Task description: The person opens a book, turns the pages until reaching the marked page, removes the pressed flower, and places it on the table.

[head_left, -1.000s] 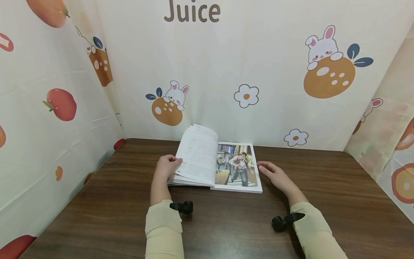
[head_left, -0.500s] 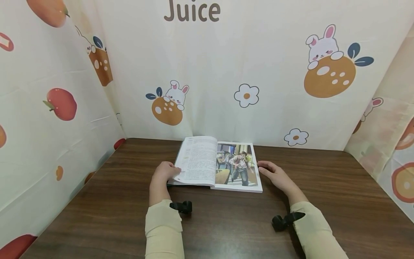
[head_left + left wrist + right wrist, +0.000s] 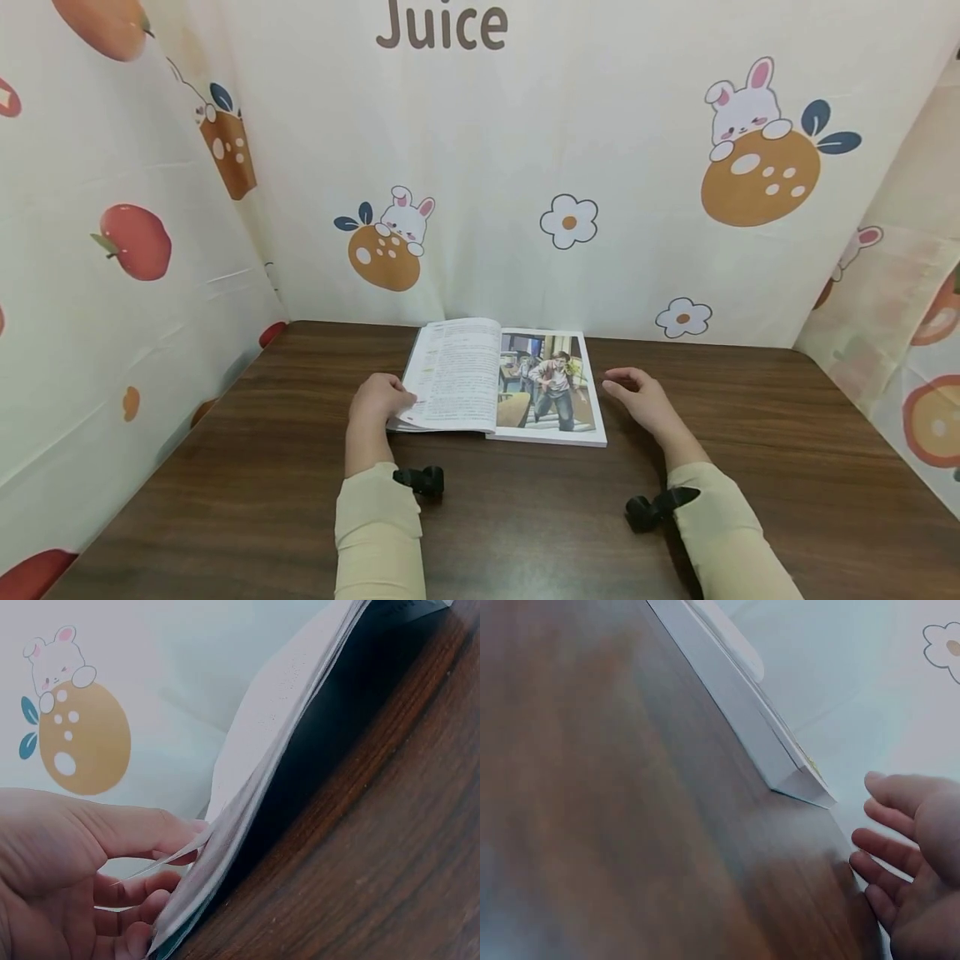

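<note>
An open book [image 3: 467, 375] lies on the table, its left page full of printed text and its right page [image 3: 553, 383] filled by a colour picture of a running figure. At the left page's outer edge is my left hand [image 3: 377, 402]. In the left wrist view the thumb [image 3: 169, 829] and forefinger of this hand pinch a thin page edge [image 3: 180, 851], while its other fingers curl by the cover. My right hand [image 3: 643, 403] is just off the book's right edge, fingers relaxed and apart from it. The right wrist view shows this hand [image 3: 922, 855] holding nothing, beyond the thick page block [image 3: 735, 705].
The dark wooden table [image 3: 525, 533] spreads around the book. Behind it hangs a pale curtain [image 3: 495, 133] printed with rabbits, fruit and flowers, close to the book's far edge. Each sleeve carries a black wrist camera [image 3: 422, 482].
The raised left-hand pages have come down flatter, with my left hand lowering slightly alongside them. My right hand has moved a little away from the book's right edge.
</note>
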The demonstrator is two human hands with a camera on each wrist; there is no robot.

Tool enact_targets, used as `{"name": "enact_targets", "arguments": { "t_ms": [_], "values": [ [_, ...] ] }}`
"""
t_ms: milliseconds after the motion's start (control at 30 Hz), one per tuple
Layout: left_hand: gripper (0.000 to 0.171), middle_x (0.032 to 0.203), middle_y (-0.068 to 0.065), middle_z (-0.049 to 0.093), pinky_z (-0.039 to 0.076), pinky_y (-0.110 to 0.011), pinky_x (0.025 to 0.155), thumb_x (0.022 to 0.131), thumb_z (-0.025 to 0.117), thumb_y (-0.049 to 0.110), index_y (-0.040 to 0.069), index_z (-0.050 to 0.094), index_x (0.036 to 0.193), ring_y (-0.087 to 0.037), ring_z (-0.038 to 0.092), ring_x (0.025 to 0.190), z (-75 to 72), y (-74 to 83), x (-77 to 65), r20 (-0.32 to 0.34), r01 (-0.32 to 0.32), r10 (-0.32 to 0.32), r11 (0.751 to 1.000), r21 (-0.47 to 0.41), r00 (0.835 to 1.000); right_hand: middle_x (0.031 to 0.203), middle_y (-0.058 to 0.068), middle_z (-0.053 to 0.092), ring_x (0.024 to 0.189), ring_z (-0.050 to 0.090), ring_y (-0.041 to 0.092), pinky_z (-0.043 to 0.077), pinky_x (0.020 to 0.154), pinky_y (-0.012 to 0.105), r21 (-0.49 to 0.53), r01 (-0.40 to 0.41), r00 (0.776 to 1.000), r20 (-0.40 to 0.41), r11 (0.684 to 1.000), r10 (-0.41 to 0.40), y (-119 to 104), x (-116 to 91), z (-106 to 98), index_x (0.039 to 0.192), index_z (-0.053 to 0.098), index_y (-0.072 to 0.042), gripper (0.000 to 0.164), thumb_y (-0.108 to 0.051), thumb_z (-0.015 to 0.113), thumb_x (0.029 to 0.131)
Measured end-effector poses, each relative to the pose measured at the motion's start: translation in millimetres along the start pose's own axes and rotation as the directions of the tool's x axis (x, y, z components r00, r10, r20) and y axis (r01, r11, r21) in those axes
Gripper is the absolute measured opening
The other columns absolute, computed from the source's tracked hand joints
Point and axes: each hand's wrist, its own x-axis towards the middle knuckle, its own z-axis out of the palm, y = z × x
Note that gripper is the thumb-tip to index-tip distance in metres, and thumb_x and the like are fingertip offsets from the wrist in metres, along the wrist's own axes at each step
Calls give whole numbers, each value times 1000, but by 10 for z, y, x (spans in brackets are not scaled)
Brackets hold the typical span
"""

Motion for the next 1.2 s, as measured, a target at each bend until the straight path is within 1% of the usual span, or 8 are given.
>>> {"name": "enact_targets", "arguments": {
  "t_ms": [133, 267, 367, 467, 533, 767, 1000, 1200],
  "values": [
    [18, 82, -9, 54, 38, -33, 60, 82, 70, 19, 7, 56, 80, -23, 49, 74, 8, -12, -9, 20, 4, -4, 1000, 4, 1000, 117, 23, 54, 102, 47, 33, 37, 87, 47, -38, -73, 997, -24, 997, 72, -36, 63, 47, 113, 57, 1, 44, -37, 56, 91],
    [20, 88, -10, 52, 37, -35, 66, 82, 70, 15, 7, 53, 88, -26, 48, 81, 26, -9, -20, 41, 9, -7, 999, -51, 999, 112, 23, 56, 101, 49, 36, 27, 92, 54, -131, -159, 987, -54, 979, 153, -116, 113, 91, 106, 60, 1, 50, -45, 55, 89],
    [21, 90, -11, 52, 37, -35, 67, 82, 70, 13, 6, 52, 90, -26, 47, 84, 40, -2, -21, 47, 6, -3, 997, -78, 999, 109, 22, 58, 105, 46, 40, 21, 90, 57, -208, -208, 978, -73, 956, 197, -173, 133, 113, 102, 61, 0, 53, -51, 56, 87],
    [21, 91, -11, 52, 38, -36, 68, 82, 70, 14, 6, 53, 92, -26, 48, 84, 51, 9, -14, 45, 4, 0, 997, -78, 999, 108, 21, 58, 107, 42, 42, 21, 88, 57, -239, -245, 969, -75, 939, 234, -214, 142, 125, 101, 63, -1, 53, -51, 58, 85],
    [21, 92, -12, 52, 38, -36, 69, 82, 69, 14, 6, 53, 93, -27, 48, 85, 51, 18, -11, 47, 5, -2, 997, -78, 999, 107, 21, 58, 107, 40, 43, 20, 87, 57, -240, -256, 967, -74, 937, 245, -223, 153, 127, 101, 64, -1, 51, -49, 59, 86],
    [21, 92, -12, 52, 38, -36, 69, 82, 69, 14, 5, 54, 94, -27, 48, 86, 28, 14, 3, 41, 8, -5, 997, -82, 999, 107, 18, 61, 103, 48, 39, 23, 87, 54, -243, -252, 967, -94, 937, 236, -216, 197, 124, 97, 67, -3, 44, -45, 59, 86],
    [21, 91, -12, 52, 37, -36, 69, 82, 70, 15, 5, 54, 92, -27, 47, 86, 13, 5, 11, 32, 4, -2, 997, -82, 999, 101, 17, 62, 96, 51, 35, 23, 88, 55, -226, -255, 966, -97, 940, 239, -226, 210, 144, 93, 66, -2, 42, -43, 60, 87],
    [22, 93, -12, 52, 37, -36, 70, 82, 70, 15, 6, 54, 93, -28, 47, 87, 3, 7, 11, 30, 22, -19, 995, -92, 999, 102, 20, 60, 102, 46, 39, 23, 90, 55, -185, -262, 961, -133, 947, 240, -240, 209, 135, 95, 66, -1, 43, -42, 59, 88]
  ]
}}
